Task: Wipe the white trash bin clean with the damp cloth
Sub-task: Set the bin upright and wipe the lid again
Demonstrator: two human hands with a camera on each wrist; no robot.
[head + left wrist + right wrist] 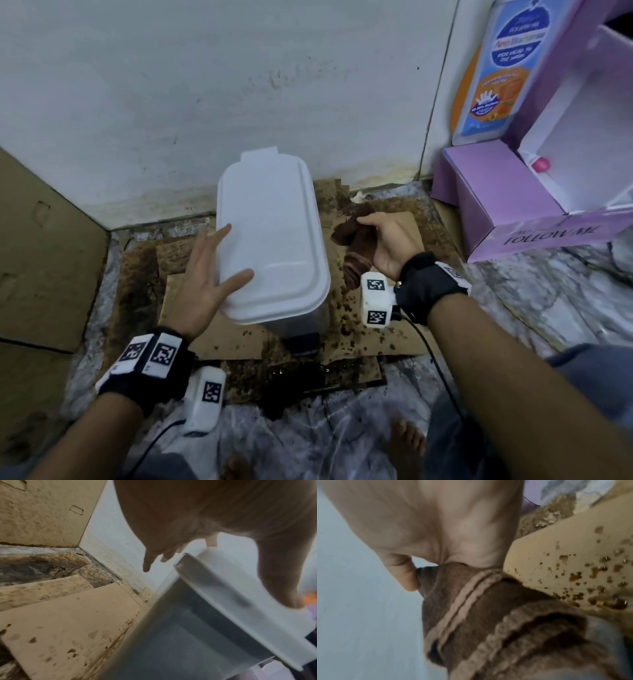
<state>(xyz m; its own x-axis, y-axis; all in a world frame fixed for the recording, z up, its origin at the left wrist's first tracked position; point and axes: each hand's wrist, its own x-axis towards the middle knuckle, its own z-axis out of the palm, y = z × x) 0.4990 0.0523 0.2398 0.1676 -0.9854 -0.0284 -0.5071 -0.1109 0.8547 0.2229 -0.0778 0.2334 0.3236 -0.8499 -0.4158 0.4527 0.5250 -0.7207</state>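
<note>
Trash bin (270, 236) in white plastic stands on stained cardboard sheets (383, 329) on the floor, close to the white wall (171, 102), with its lid closed. Its long axis runs from the person toward the wall, so a short end faces the person and the two long sides face left and right.

The left hand (202, 281) is at the left long edge of the lid. Its fingers are straight and spread, the thumb lies over the near left corner of the lid, and it holds nothing; the left wrist view shows a fingertip touching the top of the lid. It seems to steady the bin.

The right hand (387, 243) is just beside the right long side of the bin, lower than the lid. Its fingers are curled around a brown cloth (356, 246), which hangs bunched from the fist.

The right hand with the cloth is therefore the nearer one to the right wall of the bin, and the lid lies to its left and higher. A wipe would probably go along the long axis. Wet brown spots on the cardboard near the cloth could dirty it again. A purple box (507, 205) stands at the right, well apart.
</note>
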